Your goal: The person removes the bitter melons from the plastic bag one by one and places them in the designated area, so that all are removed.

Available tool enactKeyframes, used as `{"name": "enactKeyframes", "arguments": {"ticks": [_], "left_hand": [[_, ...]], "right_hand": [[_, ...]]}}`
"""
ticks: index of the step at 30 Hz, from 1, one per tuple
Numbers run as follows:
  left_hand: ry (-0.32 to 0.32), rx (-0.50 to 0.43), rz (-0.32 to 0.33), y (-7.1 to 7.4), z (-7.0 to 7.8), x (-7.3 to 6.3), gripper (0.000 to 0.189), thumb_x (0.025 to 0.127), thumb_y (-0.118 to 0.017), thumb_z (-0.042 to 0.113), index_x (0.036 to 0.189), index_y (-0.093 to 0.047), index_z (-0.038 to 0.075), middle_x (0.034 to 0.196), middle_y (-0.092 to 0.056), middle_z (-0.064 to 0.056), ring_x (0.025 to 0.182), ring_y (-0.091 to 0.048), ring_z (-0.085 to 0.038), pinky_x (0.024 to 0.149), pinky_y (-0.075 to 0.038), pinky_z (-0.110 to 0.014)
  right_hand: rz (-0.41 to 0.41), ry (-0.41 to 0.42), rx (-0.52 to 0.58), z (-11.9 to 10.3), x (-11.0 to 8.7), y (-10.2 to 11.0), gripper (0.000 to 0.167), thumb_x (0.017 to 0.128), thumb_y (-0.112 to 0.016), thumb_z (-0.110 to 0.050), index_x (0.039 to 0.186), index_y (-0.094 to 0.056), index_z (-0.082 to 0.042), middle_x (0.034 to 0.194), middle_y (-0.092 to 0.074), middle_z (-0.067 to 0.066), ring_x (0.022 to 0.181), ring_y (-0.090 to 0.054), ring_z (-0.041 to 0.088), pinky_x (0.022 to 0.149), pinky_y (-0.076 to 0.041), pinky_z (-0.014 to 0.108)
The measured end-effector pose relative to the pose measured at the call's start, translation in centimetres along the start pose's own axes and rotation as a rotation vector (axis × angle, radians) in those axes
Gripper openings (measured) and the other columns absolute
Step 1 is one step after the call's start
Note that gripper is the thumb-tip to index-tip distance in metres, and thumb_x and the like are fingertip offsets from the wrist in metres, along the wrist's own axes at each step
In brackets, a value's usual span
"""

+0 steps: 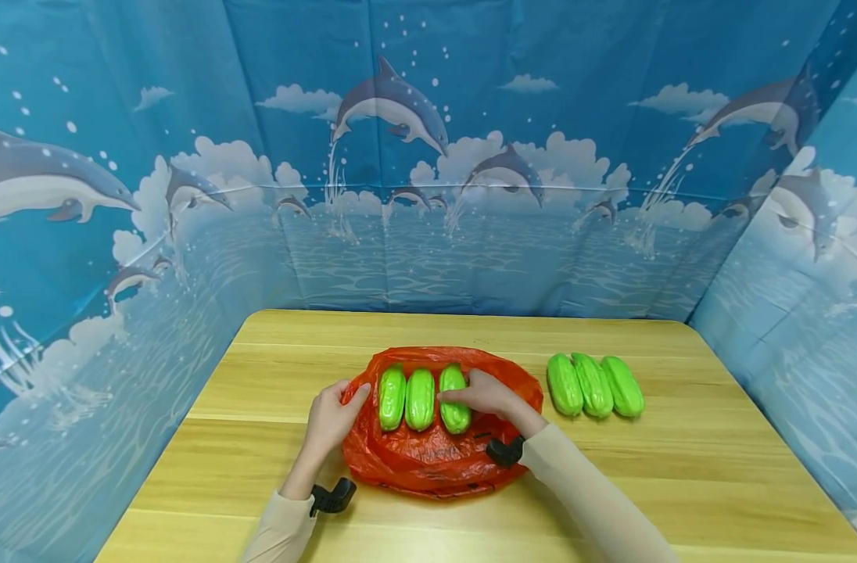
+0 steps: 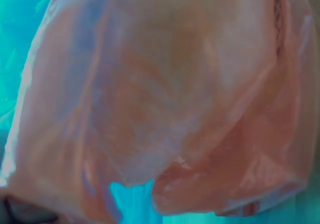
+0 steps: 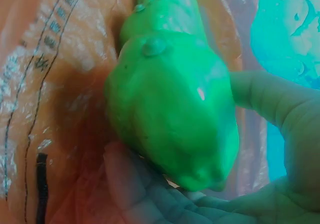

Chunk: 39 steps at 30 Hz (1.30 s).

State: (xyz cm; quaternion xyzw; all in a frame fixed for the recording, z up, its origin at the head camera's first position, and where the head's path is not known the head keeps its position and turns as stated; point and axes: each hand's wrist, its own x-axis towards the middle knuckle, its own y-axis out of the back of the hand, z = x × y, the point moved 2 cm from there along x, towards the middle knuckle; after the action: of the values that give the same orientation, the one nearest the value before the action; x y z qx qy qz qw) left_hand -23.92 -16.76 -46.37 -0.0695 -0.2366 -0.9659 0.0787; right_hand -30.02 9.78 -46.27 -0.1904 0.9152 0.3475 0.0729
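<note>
Beyond, dolphin curtain (image 1: 541, 258), gourds (image 1: 592, 385) (three) beside bag (image 1: 435, 475)

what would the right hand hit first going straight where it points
Most likely the middle green vegetable in the red bag, just beyond the vegetable the right hand holds, though depth is unclear.

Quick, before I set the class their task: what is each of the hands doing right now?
Left hand: closed, holding the left edge of the red plastic bag.
Right hand: closed, holding the rightmost green vegetable inside it.
</note>
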Motion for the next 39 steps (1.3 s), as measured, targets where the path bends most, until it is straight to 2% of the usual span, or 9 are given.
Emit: {"name": "enactKeyframes", "arguments": {"ticks": [4,7,10,14,19,31,39], "left_hand": [[-0.003,-0.002,0.008,0.0,0.0,0.0,0.029,0.092,-0.063,0.024,0.07,-0.057,0.007,0.057,-0.047,-0.001,0.051,-0.047,-0.015,0.045,-0.038,-0.025],[-0.002,-0.004,0.009,0.1,0.1,0.0,0.029,0.092,-0.063,0.023,0.069,-0.056,0.008,0.056,-0.046,-0.001,0.05,-0.046,-0.015,0.045,-0.037,-0.025],[-0.001,-0.004,0.007,0.0,0.1,-0.1,0.029,0.092,-0.063,0.023,0.069,-0.056,0.007,0.056,-0.046,-0.001,0.05,-0.046,-0.015,0.045,-0.038,-0.025],[-0.002,-0.003,0.008,0.0,0.1,-0.1,0.028,0.092,-0.063,0.023,0.07,-0.057,0.007,0.058,-0.049,-0.002,0.051,-0.048,-0.015,0.045,-0.039,-0.025],[-0.002,0.002,0.015,0.0,-0.1,0.0,0.027,0.092,-0.064,0.022,0.071,-0.058,0.007,0.058,-0.049,-0.002,0.052,-0.049,-0.016,0.046,-0.04,-0.025],[0.005,0.012,0.019,0.0,0.0,0.0,0.027,0.092,-0.064,0.024,0.071,-0.059,0.007,0.06,-0.05,-0.002,0.053,-0.049,-0.015,0.047,-0.041,-0.025],[0.006,0.0,0.014,0.0,0.0,-0.1,0.028,0.092,-0.064,0.025,0.072,-0.058,0.007,0.06,-0.05,-0.002,0.053,-0.049,-0.015,0.046,-0.042,-0.025]], "right_hand": [[-0.003,0.009,-0.019,-0.5,-0.5,0.1,0.081,0.08,-0.072,-0.047,0.132,-0.042,0.008,0.123,-0.05,0.02,0.086,-0.049,0.024,0.067,-0.039,0.036],[0.0,0.023,-0.039,-0.8,-0.9,0.3,0.075,0.08,-0.071,-0.048,0.125,-0.047,0.006,0.115,-0.053,0.016,0.085,-0.049,0.024,0.066,-0.039,0.036],[0.006,0.031,-0.046,-1.2,-1.3,0.4,0.076,0.079,-0.071,-0.05,0.125,-0.048,0.006,0.112,-0.054,0.015,0.084,-0.05,0.024,0.066,-0.039,0.036],[0.015,0.027,-0.046,-1.7,-1.8,0.6,0.083,0.078,-0.071,-0.053,0.131,-0.044,0.006,0.122,-0.052,0.017,0.085,-0.05,0.023,0.066,-0.04,0.036],[0.021,0.038,-0.048,-2.1,-2.3,0.7,0.086,0.078,-0.07,-0.055,0.133,-0.043,0.005,0.125,-0.052,0.017,0.085,-0.051,0.022,0.066,-0.042,0.036],[0.045,0.069,-0.014,-2.7,-3.4,1.2,0.081,0.078,-0.069,-0.057,0.129,-0.047,0.001,0.103,-0.056,0.009,0.077,-0.052,0.021,0.062,-0.042,0.035],[0.062,0.088,0.051,-2.9,-4.0,1.5,0.077,0.077,-0.069,-0.058,0.127,-0.048,-0.003,0.084,-0.053,0.01,0.06,-0.044,0.019,0.053,-0.037,0.033]]}}
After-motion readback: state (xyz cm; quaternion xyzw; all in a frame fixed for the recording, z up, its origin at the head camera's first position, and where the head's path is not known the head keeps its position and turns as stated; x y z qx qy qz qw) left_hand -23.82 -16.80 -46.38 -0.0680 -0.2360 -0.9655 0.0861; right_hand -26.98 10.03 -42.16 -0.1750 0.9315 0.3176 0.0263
